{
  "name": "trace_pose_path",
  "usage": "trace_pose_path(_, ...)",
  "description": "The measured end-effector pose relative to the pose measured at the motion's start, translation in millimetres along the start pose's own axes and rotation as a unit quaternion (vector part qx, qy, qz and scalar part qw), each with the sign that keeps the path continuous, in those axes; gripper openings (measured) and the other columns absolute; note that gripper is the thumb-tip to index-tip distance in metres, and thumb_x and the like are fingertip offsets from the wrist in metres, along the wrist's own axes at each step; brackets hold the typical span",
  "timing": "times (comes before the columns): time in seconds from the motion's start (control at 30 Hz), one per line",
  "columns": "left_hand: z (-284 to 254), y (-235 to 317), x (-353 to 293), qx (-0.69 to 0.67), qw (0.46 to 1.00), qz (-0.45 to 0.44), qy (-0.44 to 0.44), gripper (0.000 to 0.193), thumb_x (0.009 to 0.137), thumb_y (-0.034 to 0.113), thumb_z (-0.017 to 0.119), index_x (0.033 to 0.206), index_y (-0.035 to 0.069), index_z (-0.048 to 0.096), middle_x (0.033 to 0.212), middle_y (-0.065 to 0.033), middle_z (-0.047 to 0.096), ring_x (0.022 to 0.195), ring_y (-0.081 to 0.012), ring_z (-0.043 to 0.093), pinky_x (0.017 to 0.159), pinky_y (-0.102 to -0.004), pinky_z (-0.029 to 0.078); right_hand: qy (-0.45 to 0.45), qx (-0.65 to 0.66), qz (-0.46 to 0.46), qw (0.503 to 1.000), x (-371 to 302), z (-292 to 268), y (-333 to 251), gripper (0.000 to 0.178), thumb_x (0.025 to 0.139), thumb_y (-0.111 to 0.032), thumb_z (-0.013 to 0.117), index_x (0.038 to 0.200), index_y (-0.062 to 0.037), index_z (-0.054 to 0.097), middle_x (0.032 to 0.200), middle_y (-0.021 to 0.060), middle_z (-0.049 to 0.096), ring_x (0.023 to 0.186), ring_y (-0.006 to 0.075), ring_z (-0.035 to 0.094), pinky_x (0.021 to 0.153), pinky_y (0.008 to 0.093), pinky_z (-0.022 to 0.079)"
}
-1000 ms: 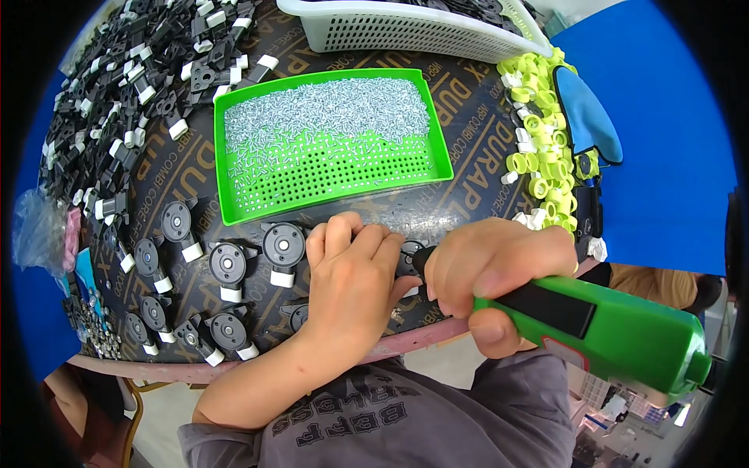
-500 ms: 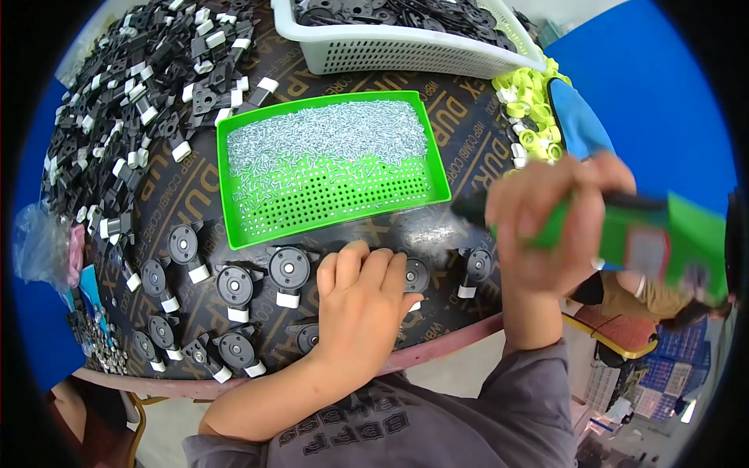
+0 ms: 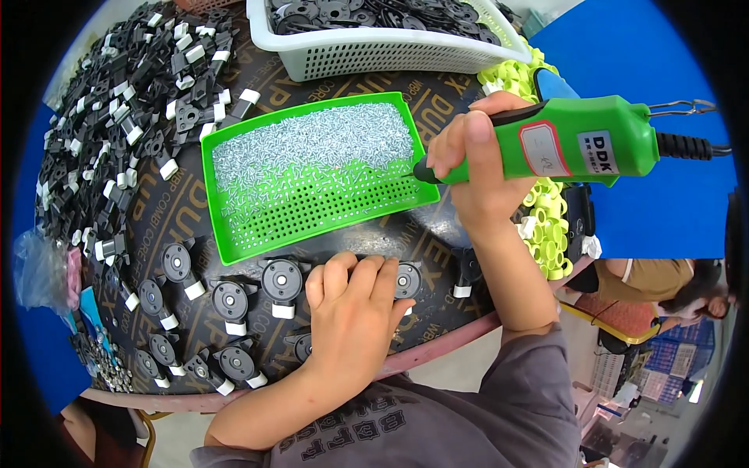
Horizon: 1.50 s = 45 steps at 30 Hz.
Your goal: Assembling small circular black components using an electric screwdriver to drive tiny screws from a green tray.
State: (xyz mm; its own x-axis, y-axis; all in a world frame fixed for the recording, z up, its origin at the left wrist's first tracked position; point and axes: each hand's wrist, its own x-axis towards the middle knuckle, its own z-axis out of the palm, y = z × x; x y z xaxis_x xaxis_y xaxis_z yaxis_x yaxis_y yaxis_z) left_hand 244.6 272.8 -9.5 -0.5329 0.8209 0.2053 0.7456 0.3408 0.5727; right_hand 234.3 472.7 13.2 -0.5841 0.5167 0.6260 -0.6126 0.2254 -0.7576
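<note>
My right hand (image 3: 488, 156), fingers clamped around the green driver (image 3: 577, 140), holds its black nose at the right rim of the green tray (image 3: 312, 207); a careless knock could scatter the screws (image 3: 312, 136). My left hand (image 3: 351, 320) lies with fingers close together, partly covering 1 black wheel part (image 3: 408, 281); whether they grip it, I cannot tell. A slack hold could let the part skew. The dark, pink-edged worktop (image 3: 378, 242) carries 1 white basket (image 3: 374, 61) and yellow-green rings (image 3: 550, 226); right, beyond: 1 person (image 3: 651, 285), blue crates (image 3: 663, 359).
</note>
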Motion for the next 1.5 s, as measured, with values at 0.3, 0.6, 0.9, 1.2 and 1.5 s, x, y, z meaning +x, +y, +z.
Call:
trace_pose_path(0.3, 1, 0, 0, 0.001, 1.0, 0.004, 0.005, 0.05, 0.071, 0.025, 0.08, 0.114, 0.004, 0.066, 0.113, -0.0064, 0.061, 0.106, -0.0293, 0.048, 0.093, -0.0447, 0.033, -0.026, -0.089, -0.031, 0.995, 1, -2, -49, 0.017, 0.101, -0.019, 0.048, 0.112, -0.0072, 0.045, 0.059, 0.0042, 0.045, 0.045, 0.015, 0.043, 0.042, 0.033, 0.041)
trace_pose_path(0.6, 7, -4, 0, 0.003, 0.999, 0.022, 0.036, 0.051, 0.069, 0.021, 0.081, 0.116, 0.01, 0.066, 0.103, -0.0043, 0.058, 0.104, -0.03, 0.048, 0.091, -0.0446, 0.034, -0.161, 0.046, 0.013, 0.986, -67, 0, -107, 0.039, 0.084, -0.009, 0.075, 0.109, -0.0016, 0.047, 0.068, 0.01, 0.056, 0.053, 0.0215, 0.055, 0.049, 0.0365, 0.047)
trace_pose_path(0.9, 5, -2, 0, -0.001, 0.998, 0.045, 0.053, 0.051, 0.068, 0.017, 0.08, 0.114, 0.004, 0.064, 0.098, -0.0091, 0.056, 0.102, -0.0311, 0.049, 0.088, -0.0454, 0.037, -0.158, 0.032, 0.014, 0.987, -82, 1, -98, 0.037, 0.081, -0.005, 0.075, 0.107, -0.0014, 0.05, 0.063, 0.0068, 0.056, 0.051, 0.021, 0.055, 0.047, 0.0333, 0.046)
trace_pose_path(1.2, 5, 0, 1, -0.001, 0.998, 0.039, 0.048, 0.051, 0.067, 0.018, 0.081, 0.113, 0.004, 0.064, 0.098, -0.0083, 0.056, 0.103, -0.0301, 0.049, 0.089, -0.0446, 0.037, -0.178, 0.026, 0.019, 0.984, -74, -1, -97, 0.031, 0.08, -0.002, 0.074, 0.101, 0.0007, 0.052, 0.065, 0.0066, 0.057, 0.051, 0.0199, 0.055, 0.047, 0.032, 0.045)
trace_pose_path(1.5, 9, -2, 2, 0.03, 0.998, 0.038, 0.031, 0.048, 0.07, 0.023, 0.078, 0.112, 0.003, 0.065, 0.098, -0.0064, 0.056, 0.106, -0.0263, 0.049, 0.093, -0.0423, 0.035, -0.126, -0.088, 0.103, 0.983, -77, 11, -104, 0.03, 0.078, 0.002, 0.075, 0.1, -0.001, 0.056, 0.07, 0.0089, 0.062, 0.058, 0.0186, 0.06, 0.053, 0.0307, 0.047)
